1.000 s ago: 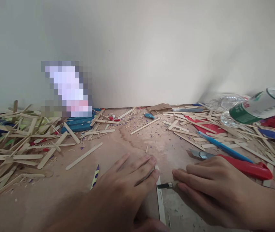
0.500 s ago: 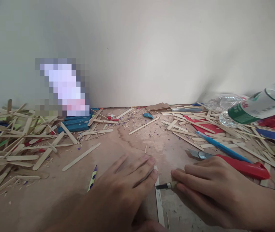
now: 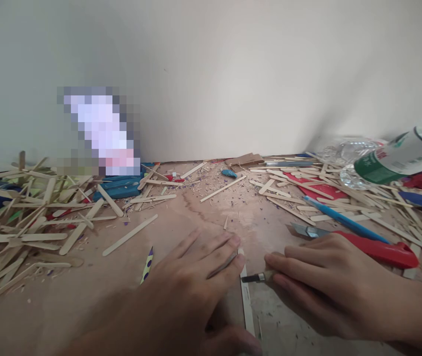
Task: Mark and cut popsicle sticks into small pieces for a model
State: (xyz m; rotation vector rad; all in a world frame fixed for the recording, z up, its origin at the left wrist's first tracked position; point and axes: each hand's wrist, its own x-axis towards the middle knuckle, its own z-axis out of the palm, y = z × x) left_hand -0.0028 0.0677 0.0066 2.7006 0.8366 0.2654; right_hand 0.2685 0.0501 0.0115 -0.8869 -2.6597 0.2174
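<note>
My left hand [image 3: 192,287] lies palm down with fingers stretched out. Its index fingertip presses the upper end of a narrow wooden craft stick [image 3: 247,296], and its thumb touches the lower part. My right hand [image 3: 322,282] is closed round a small wood-carving chisel [image 3: 253,278], whose handle is mostly hidden in the fingers. The chisel's dark flat blade points left, its tip at the stick's edge. Left of my left hand lies a yellow pencil with purple dots [image 3: 147,264], partly covered. Beyond my right hand rests a red-handled utility knife [image 3: 376,248].
Loose craft sticks [image 3: 33,217] pile up at left, and more lie at right around a blue pen [image 3: 346,219]. A plastic bottle [image 3: 389,160] leans at the right. A pixelated screen [image 3: 102,131] stands against the wall [image 3: 233,74]. Shavings litter the wooden table [image 3: 203,217].
The view has shifted slightly. Both hands stay in nearly the same place; the chisel blade remains at the stick's edge, and my left thumb shows more along the stick.
</note>
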